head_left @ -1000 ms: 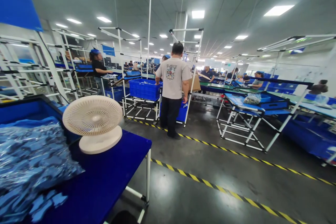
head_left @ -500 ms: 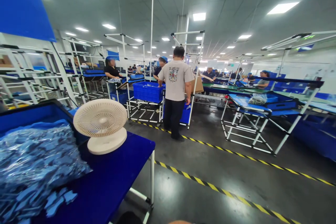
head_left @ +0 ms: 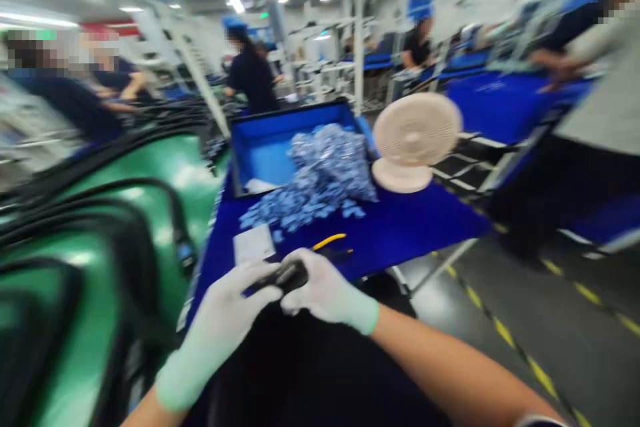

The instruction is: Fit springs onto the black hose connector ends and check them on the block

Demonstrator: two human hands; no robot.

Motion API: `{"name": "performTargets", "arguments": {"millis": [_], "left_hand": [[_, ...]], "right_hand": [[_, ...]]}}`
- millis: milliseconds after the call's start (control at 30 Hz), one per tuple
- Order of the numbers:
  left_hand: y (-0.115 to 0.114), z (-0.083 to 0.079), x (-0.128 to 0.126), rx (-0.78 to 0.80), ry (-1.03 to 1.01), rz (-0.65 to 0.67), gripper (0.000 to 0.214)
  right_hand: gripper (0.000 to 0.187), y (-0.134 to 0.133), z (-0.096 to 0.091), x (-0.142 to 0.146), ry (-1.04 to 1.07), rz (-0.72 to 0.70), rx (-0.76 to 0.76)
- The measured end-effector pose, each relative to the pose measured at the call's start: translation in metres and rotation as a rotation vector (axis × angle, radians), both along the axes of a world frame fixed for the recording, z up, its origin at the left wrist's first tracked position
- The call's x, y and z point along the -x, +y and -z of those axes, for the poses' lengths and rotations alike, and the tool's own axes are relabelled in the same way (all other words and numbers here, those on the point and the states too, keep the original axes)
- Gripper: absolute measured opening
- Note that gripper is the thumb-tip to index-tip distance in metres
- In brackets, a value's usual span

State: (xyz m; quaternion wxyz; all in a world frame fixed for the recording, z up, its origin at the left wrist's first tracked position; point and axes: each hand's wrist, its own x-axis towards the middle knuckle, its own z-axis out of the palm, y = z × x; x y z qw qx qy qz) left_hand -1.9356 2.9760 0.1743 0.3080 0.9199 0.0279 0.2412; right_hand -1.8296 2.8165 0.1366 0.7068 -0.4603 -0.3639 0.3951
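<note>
While the gloved left hand (head_left: 217,323) and right hand (head_left: 327,290) clench a small blurred black item (head_left: 289,277) over the near edge of the blue table (head_left: 425,227), items noted on that table: one yellow-handled tool (head_left: 330,240) just ahead, one white paper slip (head_left: 254,245) beside it, one heap of bagged blue parts (head_left: 320,177) spilling from a blue bin (head_left: 265,153), one cream desk fan (head_left: 415,137). Black cables (head_left: 125,181) lie on green sheeting (head_left: 185,193) at left.

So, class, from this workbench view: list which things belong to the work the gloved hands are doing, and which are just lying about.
Part of the work:
the small dark object, held by the gloved left hand and gloved right hand
probably the heap of small blue pieces

Lying about, untouched:
the cream desk fan
the white paper slip
the yellow-handled tool, too blurred to identify
</note>
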Motion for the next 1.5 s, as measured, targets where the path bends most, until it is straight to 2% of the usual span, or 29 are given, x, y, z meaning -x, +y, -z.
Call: {"name": "performTargets", "arguments": {"millis": [33,100,167,233,300,400,467,533,567,633,667,700,733,767,800,867,900,933,967,1033,1100,1200,1300,1367,1500], "left_hand": [[0.009,0.002,0.023,-0.02,0.049,-0.014,0.019],[0.016,0.005,0.047,-0.065,0.085,0.048,0.019],[0.018,0.009,0.049,-0.122,0.051,0.144,0.024],[0.019,0.012,0.041,-0.121,0.048,0.185,0.024],[0.022,0.014,0.031,0.023,0.134,0.148,0.035],[0.031,0.015,0.015,0.328,0.312,0.065,0.084],[0.034,0.014,0.009,0.403,0.401,0.056,0.101],[0.03,0.011,0.009,0.358,0.411,0.007,0.095],[0.026,0.01,0.014,0.298,0.363,-0.055,0.084],[0.013,0.01,0.029,0.16,0.232,-0.176,0.052],[0.006,0.013,0.039,0.133,0.198,-0.214,0.033],[0.0,0.016,0.05,0.179,0.206,-0.218,0.021],[-0.004,0.02,0.06,0.315,0.226,-0.193,0.018],[-0.007,0.025,0.068,0.529,0.221,-0.161,0.023],[-0.007,0.03,0.075,0.788,0.16,-0.152,0.03],[-0.001,0.034,0.084,1.252,-0.133,-0.22,0.035],[0.005,0.034,0.085,1.383,-0.306,-0.276,0.033],[0.011,0.03,0.085,1.431,-0.441,-0.327,0.03],[0.019,0.025,0.084,1.412,-0.517,-0.352,0.03],[0.033,0.009,0.077,1.244,-0.557,-0.341,0.031],[0.045,-0.008,0.064,1.026,-0.541,-0.324,0.028],[0.062,-0.03,0.035,0.804,-0.538,-0.289,0.029],[0.078,-0.039,0.003,0.713,-0.535,-0.223,0.033],[0.087,-0.039,-0.015,0.686,-0.516,-0.2,0.033],[0.095,-0.026,-0.037,0.66,-0.457,-0.205,0.033]], "right_hand": [[0.055,0.012,0.006,0.006,0.001,-0.009,0.019],[0.061,0.023,0.014,0.011,-0.028,-0.022,0.057],[0.063,0.022,0.017,0.009,-0.044,-0.047,0.073],[0.063,0.017,0.017,0.008,-0.029,-0.06,0.074],[0.061,0.014,0.017,0.008,-0.022,-0.053,0.064],[0.059,0.015,0.018,0.011,-0.039,-0.022,0.047],[0.057,0.017,0.019,0.011,-0.036,0.012,0.042],[0.054,0.018,0.02,0.01,0.0,0.036,0.047],[0.052,0.018,0.02,0.01,0.016,0.044,0.053],[0.048,0.018,0.02,0.012,0.045,0.085,0.043],[0.046,0.017,0.02,0.015,0.074,0.133,0.014],[0.044,0.016,0.022,0.02,0.113,0.192,-0.03],[0.043,0.015,0.023,0.025,0.153,0.247,-0.083],[0.044,0.014,0.024,0.029,0.18,0.272,-0.128],[0.045,0.014,0.025,0.032,0.165,0.228,-0.15],[0.048,0.019,0.024,0.027,-0.029,-0.053,-0.121],[0.047,0.025,0.022,0.019,-0.189,-0.191,-0.077],[0.043,0.034,0.019,0.007,-0.383,-0.249,-0.009],[0.038,0.046,0.016,-0.008,-0.582,-0.231,0.069],[0.033,0.074,0.01,-0.038,-0.951,0.065,0.273],[0.032,0.104,0.007,-0.062,-1.133,0.23,0.412],[0.023,0.134,0.01,-0.075,-1.232,0.228,0.504],[0.025,0.143,0.017,-0.075,-1.29,0.238,0.533],[0.028,0.141,0.02,-0.074,-1.308,0.24,0.525],[0.02,0.133,0.023,-0.081,-1.307,0.214,0.492]]}}
